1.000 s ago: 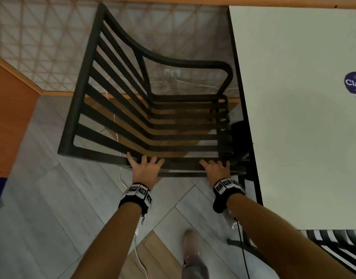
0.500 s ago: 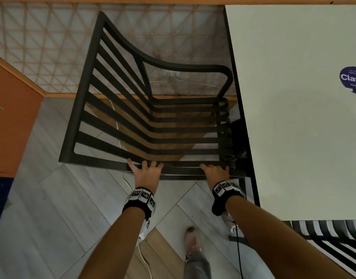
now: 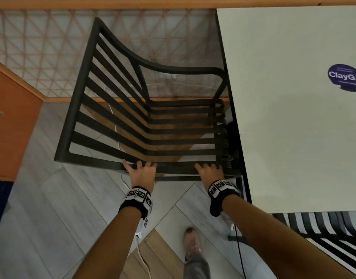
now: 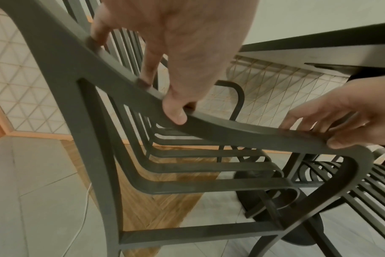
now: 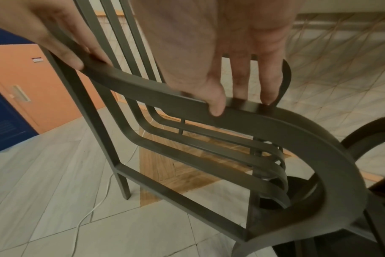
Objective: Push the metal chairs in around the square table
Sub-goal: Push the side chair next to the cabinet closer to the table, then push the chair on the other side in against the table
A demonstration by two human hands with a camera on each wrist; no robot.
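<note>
The dark slatted metal chair [image 3: 144, 125] stands just left of the pale square surface [image 3: 293, 117], its seat front at the edge. I hold its near side rail with both hands, well apart: left hand [image 3: 141, 174] and right hand [image 3: 209, 173], each with fingers over the rail and thumb under it. I judge the push should be even and toward the surface, keeping the legs flat so the white cable [image 3: 140, 254] on the floor stays clear.

Dark slatted metal chair [image 3: 132, 121] upright, front edge just beside white square table [image 3: 293, 117].
</note>
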